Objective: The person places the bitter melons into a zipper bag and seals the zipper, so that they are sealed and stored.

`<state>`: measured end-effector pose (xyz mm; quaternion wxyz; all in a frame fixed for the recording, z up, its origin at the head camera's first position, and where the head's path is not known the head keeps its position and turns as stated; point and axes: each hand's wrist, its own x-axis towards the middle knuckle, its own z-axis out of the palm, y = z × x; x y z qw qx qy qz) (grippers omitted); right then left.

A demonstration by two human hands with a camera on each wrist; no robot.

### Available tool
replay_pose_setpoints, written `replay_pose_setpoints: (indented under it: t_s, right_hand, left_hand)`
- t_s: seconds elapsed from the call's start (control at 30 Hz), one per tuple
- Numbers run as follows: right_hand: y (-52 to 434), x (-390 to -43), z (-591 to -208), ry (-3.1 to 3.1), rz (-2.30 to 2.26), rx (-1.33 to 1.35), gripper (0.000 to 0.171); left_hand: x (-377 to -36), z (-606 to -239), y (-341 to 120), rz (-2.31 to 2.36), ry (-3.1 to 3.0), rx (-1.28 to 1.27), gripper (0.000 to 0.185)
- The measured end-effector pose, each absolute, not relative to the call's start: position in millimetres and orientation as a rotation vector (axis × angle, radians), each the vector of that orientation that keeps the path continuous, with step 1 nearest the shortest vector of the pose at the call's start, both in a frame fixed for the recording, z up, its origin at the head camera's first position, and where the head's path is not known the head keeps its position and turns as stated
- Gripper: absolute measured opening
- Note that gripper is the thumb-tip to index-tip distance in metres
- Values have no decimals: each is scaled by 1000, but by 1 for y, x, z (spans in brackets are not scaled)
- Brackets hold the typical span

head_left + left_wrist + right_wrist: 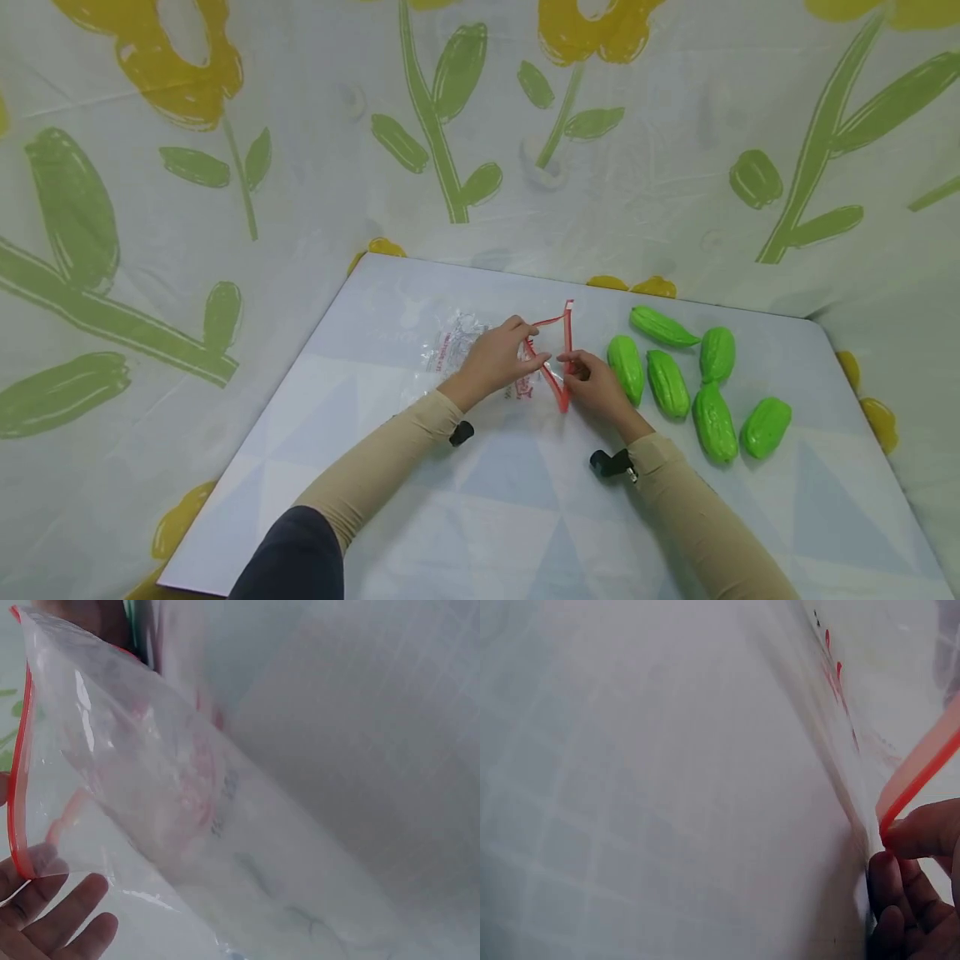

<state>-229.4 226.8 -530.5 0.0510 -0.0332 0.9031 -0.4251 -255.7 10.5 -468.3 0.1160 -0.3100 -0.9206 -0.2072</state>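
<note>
Both hands are on the clear zip bag (480,354) at the middle of the white table (465,517). The left hand (497,360) pinches the far side of the bag's red zip strip (551,367), fingers curled over the mouth. The right hand (596,387) pinches the near side of that strip between thumb and fingertips, and the mouth stands pulled apart. Both forearms reach in from the near edge, wrists low over the table. The left wrist view shows the crinkled film with red print and the fingers (52,915) seen through it. The right wrist view shows the thumb (922,829) clamped at the strip's end. Six green gourds (693,379) lie just right of the right hand.
</note>
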Motion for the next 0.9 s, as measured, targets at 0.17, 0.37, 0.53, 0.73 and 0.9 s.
replay_pose_setpoints:
  t_s: [0.17, 0.37, 0.53, 0.73, 0.9]
  right_hand:
    - [223, -227, -529, 2754, -1286, -97, 30]
    - [219, -227, -528, 2763, -1296, -134, 40]
    - [220, -229, -530, 2768, -1275, -135, 47]
    - [223, -231, -531, 2749, -1272, -114, 53]
    - [225, -230, -530, 2746, -1283, -153, 55]
  left_hand:
    - [-254, -471, 14, -546, -2731, -915, 55]
    - [-253, -473, 16, -522, -2772, -910, 59]
    - [-252, -473, 16, -513, -2774, -906, 62]
    - [-254, -466, 14, -462, -2711, -877, 60]
    - [-256, -462, 10, -481, -2678, -854, 55]
